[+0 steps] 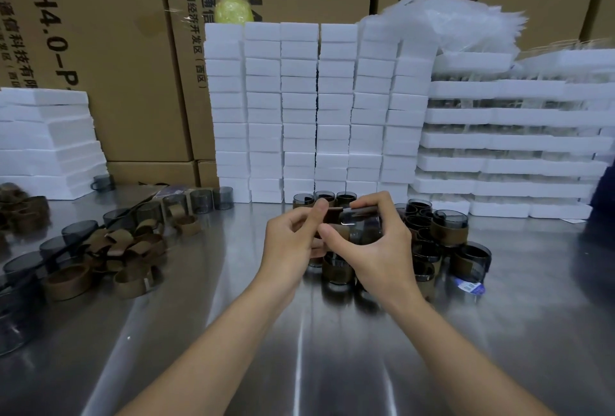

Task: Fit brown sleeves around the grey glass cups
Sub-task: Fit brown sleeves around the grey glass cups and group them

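Observation:
Above the middle of the steel table, both hands hold one grey glass cup [364, 227] tipped on its side. My right hand [376, 246] grips the cup, thumb at its left end and fingers over the top. My left hand [293, 237] pinches a brown sleeve [332, 216] at the cup's left end. Under and right of the hands stand several sleeved cups [449, 229]. A heap of loose brown sleeves [123, 249] lies at the left, among bare grey cups [203, 201].
Stacks of white foam boxes [299, 109] line the back, with foam trays [506, 142] at the right and foam slabs [46, 139] at the left. Cardboard cartons [109, 49] stand behind. The steel table [299, 349] stretches toward me.

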Demonstrator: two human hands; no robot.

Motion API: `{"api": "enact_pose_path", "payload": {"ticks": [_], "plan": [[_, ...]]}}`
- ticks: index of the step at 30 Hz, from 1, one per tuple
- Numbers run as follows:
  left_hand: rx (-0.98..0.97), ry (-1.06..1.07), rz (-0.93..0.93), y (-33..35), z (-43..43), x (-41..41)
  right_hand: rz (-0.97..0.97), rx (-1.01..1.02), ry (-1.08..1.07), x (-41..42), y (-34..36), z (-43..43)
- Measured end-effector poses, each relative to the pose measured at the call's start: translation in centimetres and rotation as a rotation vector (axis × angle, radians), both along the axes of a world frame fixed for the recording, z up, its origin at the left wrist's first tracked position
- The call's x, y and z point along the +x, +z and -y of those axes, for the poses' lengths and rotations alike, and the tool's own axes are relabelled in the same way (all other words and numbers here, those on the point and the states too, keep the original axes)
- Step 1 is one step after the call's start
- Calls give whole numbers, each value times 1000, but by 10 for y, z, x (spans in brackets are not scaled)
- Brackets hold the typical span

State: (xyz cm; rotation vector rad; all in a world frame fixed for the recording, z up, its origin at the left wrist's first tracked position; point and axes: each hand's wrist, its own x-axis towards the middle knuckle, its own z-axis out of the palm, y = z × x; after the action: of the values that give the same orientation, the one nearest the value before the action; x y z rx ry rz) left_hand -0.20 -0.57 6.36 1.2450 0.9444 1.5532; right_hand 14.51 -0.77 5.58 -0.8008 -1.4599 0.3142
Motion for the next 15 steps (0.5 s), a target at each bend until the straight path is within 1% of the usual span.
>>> {"api": "enact_pose_path", "payload": {"ticks": [8, 12, 15], "plan": [[-153, -137, 35, -1, -1, -2, 36, 78, 3, -6, -6, 0], [-243, -226, 120, 9, 1, -12, 44, 60, 77, -4, -7, -2], [-244, -288, 107, 13, 3, -12, 69, 99, 118, -2, -9, -3]]}}
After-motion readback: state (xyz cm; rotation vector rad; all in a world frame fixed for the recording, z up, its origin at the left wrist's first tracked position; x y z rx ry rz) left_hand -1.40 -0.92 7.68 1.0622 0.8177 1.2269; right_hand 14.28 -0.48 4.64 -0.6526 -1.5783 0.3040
